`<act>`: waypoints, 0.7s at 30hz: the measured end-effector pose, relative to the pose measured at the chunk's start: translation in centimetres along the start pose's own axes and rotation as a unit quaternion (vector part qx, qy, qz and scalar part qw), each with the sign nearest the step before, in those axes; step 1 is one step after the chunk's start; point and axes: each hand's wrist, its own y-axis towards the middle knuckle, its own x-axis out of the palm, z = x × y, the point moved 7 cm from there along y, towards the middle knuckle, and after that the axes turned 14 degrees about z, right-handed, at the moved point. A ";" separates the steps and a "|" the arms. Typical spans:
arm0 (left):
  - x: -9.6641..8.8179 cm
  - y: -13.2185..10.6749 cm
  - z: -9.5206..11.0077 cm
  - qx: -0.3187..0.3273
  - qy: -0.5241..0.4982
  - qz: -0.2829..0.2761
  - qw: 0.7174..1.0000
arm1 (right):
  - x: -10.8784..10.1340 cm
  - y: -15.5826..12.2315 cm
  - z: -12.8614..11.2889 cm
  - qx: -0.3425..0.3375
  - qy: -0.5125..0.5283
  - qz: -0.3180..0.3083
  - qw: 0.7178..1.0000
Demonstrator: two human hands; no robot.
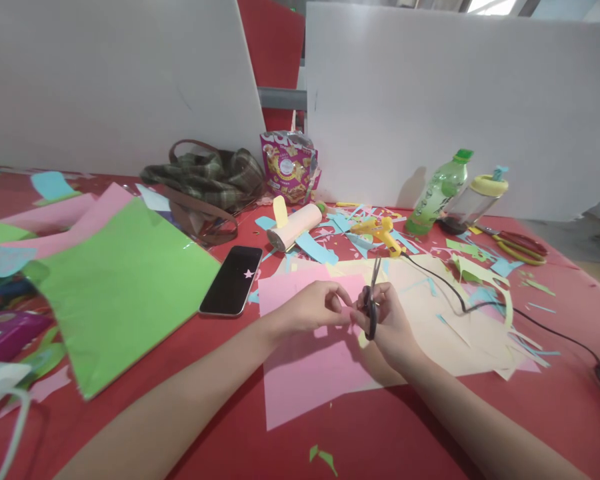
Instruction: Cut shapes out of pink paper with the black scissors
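Note:
My right hand (393,327) holds small scissors (371,319) with dark handles, their blades pointing up and away from me. Thumb and finger of my left hand (317,308) are pinched together, meeting my right fingertips; whatever lies between them is too small to make out, perhaps a bit of pink paper. Both hands are just above a pink paper sheet (300,393), which overlaps cream paper (430,333) on the right. To the left of my left hand lies a black-screened phone (230,287) with a small pink paper star (249,273) on it.
A yellow glue gun (377,230) trails a black cable rightward. Beyond my hands are a pale paper roll (300,225), a green bottle (437,197), a lidded cup (473,203) and red-yellow scissors (523,247). Left lie a green sheet (130,280) and a plaid bag (210,177). Paper scraps are scattered around.

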 end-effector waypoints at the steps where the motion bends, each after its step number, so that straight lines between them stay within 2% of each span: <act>1: 0.0 0.0 0.1 0.002 -0.009 0.001 1.000 | 0.0 0.0 0.0 -0.001 -0.001 0.000 1.000; 6: -0.6 0.0 0.7 0.014 -0.064 0.036 0.997 | -0.1 0.1 0.0 -0.012 -0.004 -0.002 1.000; 12: -1.8 0.4 0.2 0.008 -0.064 0.120 0.991 | -0.4 0.3 0.1 -0.005 0.013 0.022 1.000; 14: -2.0 0.5 0.0 0.010 -0.079 0.131 0.988 | -0.7 0.4 0.1 -0.001 0.020 0.037 0.999; 17: -1.5 0.6 -0.2 0.007 -0.095 0.109 0.990 | -1.2 0.6 0.2 -0.004 0.024 0.057 0.998; 21: -0.3 0.3 0.4 0.016 -0.024 0.037 0.999 | -1.4 0.6 0.3 -0.006 0.023 0.072 0.997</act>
